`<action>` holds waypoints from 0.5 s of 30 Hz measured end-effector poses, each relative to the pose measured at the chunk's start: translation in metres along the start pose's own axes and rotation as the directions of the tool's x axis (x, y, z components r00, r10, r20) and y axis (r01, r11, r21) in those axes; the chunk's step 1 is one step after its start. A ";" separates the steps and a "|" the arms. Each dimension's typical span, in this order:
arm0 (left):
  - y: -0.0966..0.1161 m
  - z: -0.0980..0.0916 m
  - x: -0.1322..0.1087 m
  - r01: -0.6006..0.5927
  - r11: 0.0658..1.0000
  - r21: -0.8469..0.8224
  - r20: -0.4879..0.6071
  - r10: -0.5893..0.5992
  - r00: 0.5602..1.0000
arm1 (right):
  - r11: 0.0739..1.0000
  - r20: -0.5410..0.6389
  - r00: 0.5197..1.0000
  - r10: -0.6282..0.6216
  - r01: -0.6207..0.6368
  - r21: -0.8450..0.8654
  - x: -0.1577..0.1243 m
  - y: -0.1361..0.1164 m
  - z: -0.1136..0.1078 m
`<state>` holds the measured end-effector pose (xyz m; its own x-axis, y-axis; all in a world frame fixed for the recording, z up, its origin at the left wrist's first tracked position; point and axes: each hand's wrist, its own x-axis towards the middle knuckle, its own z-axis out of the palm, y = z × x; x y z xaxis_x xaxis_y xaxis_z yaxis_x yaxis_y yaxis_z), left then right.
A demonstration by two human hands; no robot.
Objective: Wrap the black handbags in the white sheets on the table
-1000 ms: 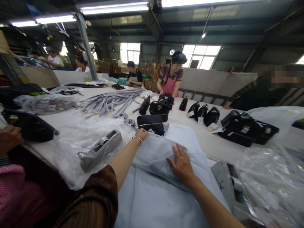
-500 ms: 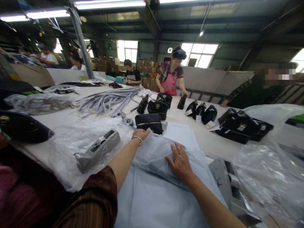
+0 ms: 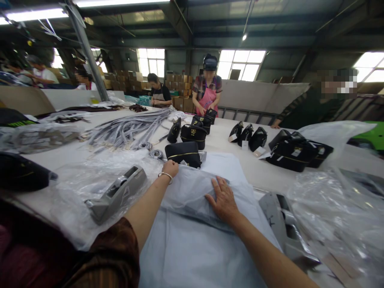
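Note:
A cloudy plastic bag (image 3: 189, 191) with something dark inside lies across a pale blue-white sheet (image 3: 192, 256) in front of me. My left hand (image 3: 170, 169) is closed at the bag's far left corner, fingers pinched on the plastic. Fingers spread, my right hand (image 3: 223, 200) rests flat on top of the bag towards its right side. Just beyond my left hand stands a black handbag (image 3: 182, 151) with a gold zip line and a tag at its base.
Grey tape dispensers flank me, one on the left (image 3: 118, 192) and one on the right (image 3: 288, 226). Loose clear plastic (image 3: 339, 208) lies at the right. Beyond are grey straps (image 3: 129, 128), several black handbags (image 3: 292, 154) and a co-worker in a pink apron (image 3: 207, 100).
The view has turned slightly right. Across the table, the co-worker's outstretched hand and a small black bag have come in beside the other bags. My hands keep their places on the plastic bag.

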<state>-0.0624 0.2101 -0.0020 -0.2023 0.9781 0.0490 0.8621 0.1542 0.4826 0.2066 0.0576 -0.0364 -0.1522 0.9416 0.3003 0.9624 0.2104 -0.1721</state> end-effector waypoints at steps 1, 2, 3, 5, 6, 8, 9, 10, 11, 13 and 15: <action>0.000 -0.001 -0.002 -0.006 1.000 0.007 -0.011 0.006 1.000 | 1.000 0.003 1.000 0.000 0.000 0.000 0.000 0.000 -0.001; 0.001 -0.002 -0.004 -0.011 1.000 0.013 -0.021 0.012 1.000 | 1.000 0.006 1.000 0.001 -0.001 0.000 0.000 0.000 -0.001; 0.002 -0.002 -0.006 -0.016 1.000 0.019 -0.031 0.017 0.999 | 1.000 0.008 1.000 0.002 -0.002 0.000 0.000 0.000 -0.001; 0.004 -0.001 -0.010 -0.020 0.999 0.031 -0.055 0.022 0.998 | 1.000 0.013 1.000 0.004 -0.004 0.005 0.000 0.000 -0.002; 0.004 -0.001 -0.012 -0.017 0.999 0.039 -0.070 0.020 0.997 | 1.000 0.018 1.000 0.004 -0.004 0.009 0.000 0.000 -0.003; 0.005 -0.004 -0.013 -0.010 0.998 0.060 -0.099 0.015 0.995 | 1.000 0.032 0.999 0.002 -0.003 0.019 0.001 0.000 -0.005; 0.005 -0.006 -0.013 -0.007 0.997 0.072 -0.111 0.015 0.994 | 1.000 0.039 0.999 0.003 -0.004 0.025 0.001 -0.001 -0.006; 0.006 -0.010 -0.013 -0.008 0.996 0.086 -0.121 0.018 0.993 | 1.000 0.045 0.999 0.005 -0.006 0.031 0.002 -0.001 -0.007; 0.007 -0.015 -0.012 -0.010 0.995 0.100 -0.130 0.023 0.991 | 0.999 0.049 0.999 0.007 -0.009 0.036 0.002 -0.001 -0.008; 0.012 -0.026 -0.016 -0.011 0.991 0.130 -0.160 0.032 0.987 | 0.999 0.056 0.998 0.013 -0.015 0.047 0.003 -0.001 -0.010; 0.024 -0.037 -0.027 -0.065 0.984 0.169 -0.224 0.102 0.969 | 0.998 0.063 0.998 0.014 -0.017 0.057 0.003 -0.001 -0.010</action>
<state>-0.0536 0.1820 0.0407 -0.2121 0.9324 0.2926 0.9394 0.1119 0.3241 0.2071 0.0574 -0.0256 -0.1526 0.9591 0.2385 0.9505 0.2085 -0.2304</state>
